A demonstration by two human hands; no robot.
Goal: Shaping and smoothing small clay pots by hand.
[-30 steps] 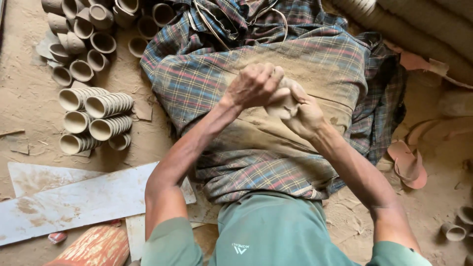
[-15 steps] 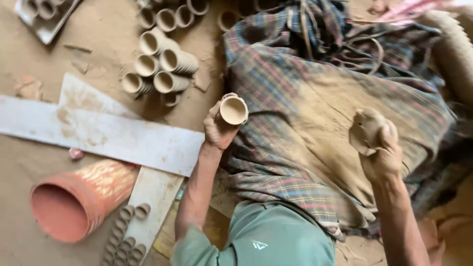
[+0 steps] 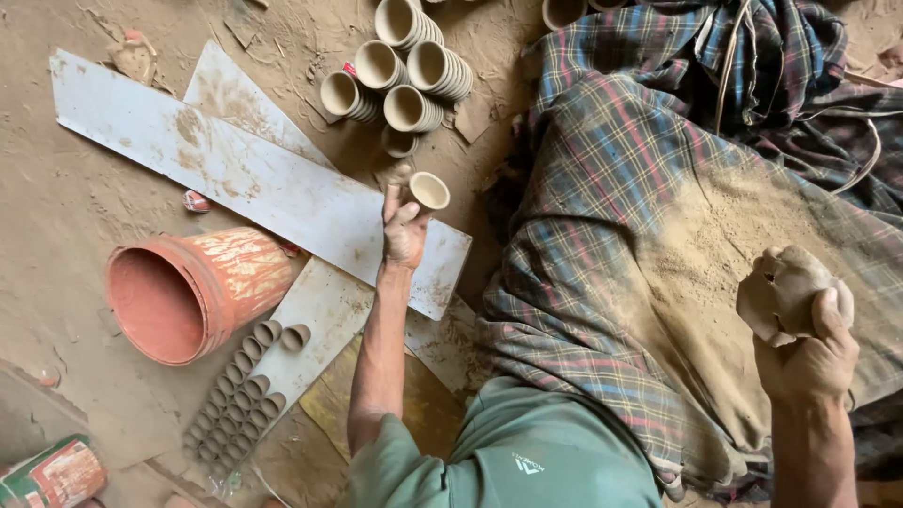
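- your left hand [image 3: 404,230] is stretched out over the white board [image 3: 254,179], fingers closed round a small, freshly shaped clay cup [image 3: 430,191], its mouth turned up toward the camera.
- your right hand [image 3: 809,353] is clenched on a lump of raw clay [image 3: 779,293], held above the dusty plaid cloth [image 3: 640,263] spread across your lap.
- stacks of finished cups [image 3: 400,80] lie on their sides on the ground just beyond the board; two more rows of cups [image 3: 233,395] sit along a second board nearer you, beside the tipped orange bucket [image 3: 193,293].
- grip the soft cup lightly by its base and lower wall, not the rim (wet clay probably dents under any pinch).
- keep it level while the arm is extended, and let the base meet a surface flat before the fingers open.
- open the fingers outward rather than sliding them off, so the wall is not dragged out of round.
- hold the lump steady over the cloth meanwhile, so crumbs fall there and not among the cups.
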